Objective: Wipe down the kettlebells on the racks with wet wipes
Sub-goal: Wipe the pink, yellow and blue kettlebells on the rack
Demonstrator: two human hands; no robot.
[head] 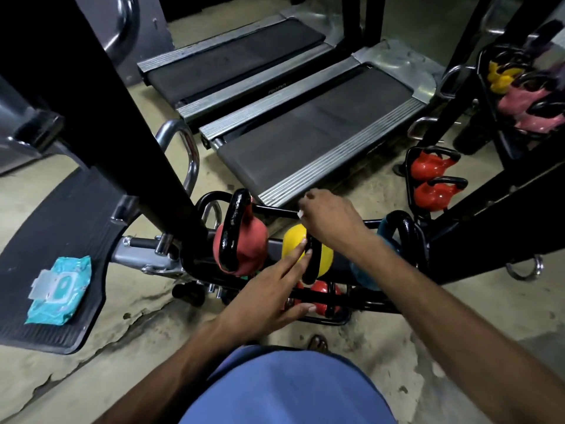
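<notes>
Sitting mid-rack (pixel 376 305) between a red kettlebell (pixel 244 246) and a blue kettlebell (pixel 363 273), the yellow kettlebell (pixel 293 246) looks to be the one being cleaned. The right hand (pixel 330 218) curls over the top of its black handle (pixel 313 264), pinching a scrap of white wet wipe (pixel 300 213). The left hand (pixel 269 289) lies with straight fingers against the handle and the yellow body, apparently steadying them. Next, the wipe probably needs drawing down the handle and round the body. The wipe pack (pixel 59 289) lies well apart on a floor mat (pixel 76 224).
</notes>
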